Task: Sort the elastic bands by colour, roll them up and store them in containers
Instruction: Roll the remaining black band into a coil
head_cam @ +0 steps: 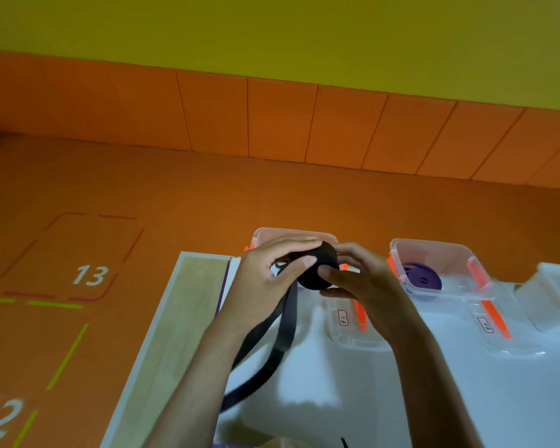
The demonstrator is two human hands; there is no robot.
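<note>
- Your left hand [262,282] and right hand [369,286] are bare.
- Your left forearm [191,383] and right forearm [434,383] are bare to the frame's bottom edge.
- Your fingernails [310,261] are short.

White counter [353,399], wood strip [181,318] along left edge; orange floor [207,195] marked 13 [90,275] and 12 [0,418]; yellow wall [272,33] above orange panels [278,118]

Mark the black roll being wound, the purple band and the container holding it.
black roll [322,257], head view, its dark upper face.
purple band [422,279], head view, top of the coil.
clear container [430,243], head view, its far rim.
</note>
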